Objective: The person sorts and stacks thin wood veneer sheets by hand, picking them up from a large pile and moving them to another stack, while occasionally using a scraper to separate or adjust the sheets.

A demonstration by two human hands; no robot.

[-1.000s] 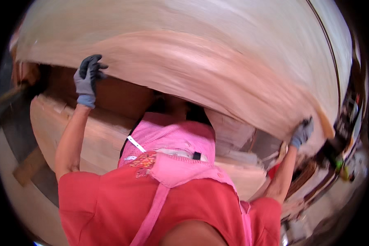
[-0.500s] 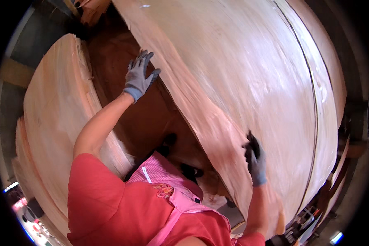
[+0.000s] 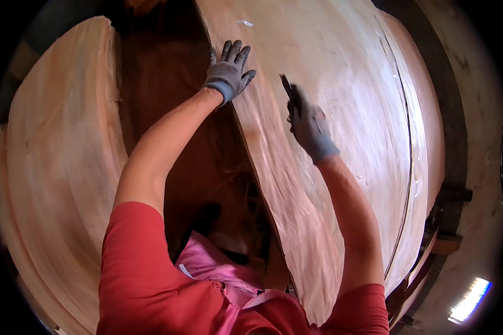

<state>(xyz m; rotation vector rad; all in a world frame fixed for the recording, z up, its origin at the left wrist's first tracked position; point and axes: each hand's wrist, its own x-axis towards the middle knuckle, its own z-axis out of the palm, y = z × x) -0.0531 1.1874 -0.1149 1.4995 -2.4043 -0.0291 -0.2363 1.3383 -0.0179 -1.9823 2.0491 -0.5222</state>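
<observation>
A broad, pale wood veneer sheet (image 3: pixel 357 117) lies on top of a stack to my right. Along its left edge runs a rumpled, pinkish strip of veneer (image 3: pixel 279 195). My left hand (image 3: pixel 228 73), in a grey glove with dark fingertips, rests flat and spread on that edge near the far end. Over the sheet, to the right of the strip, my right hand (image 3: pixel 308 124) is closed around a slim, dark, knife-like tool (image 3: pixel 285 84). The tool's tip points away from me; whether it touches the veneer I cannot tell.
Another veneer stack (image 3: pixel 67 128) stands on the left, across a dark reddish-brown gap (image 3: pixel 170 128). A long dark split (image 3: pixel 409 145) runs down the right part of the sheet. A small white scrap (image 3: pixel 245 23) lies at the far end.
My right hand has moved far forward and left over the sheet, from its near part. My left hand has shifted right and forward, now flat on the veneer edge. The view has shifted too.
</observation>
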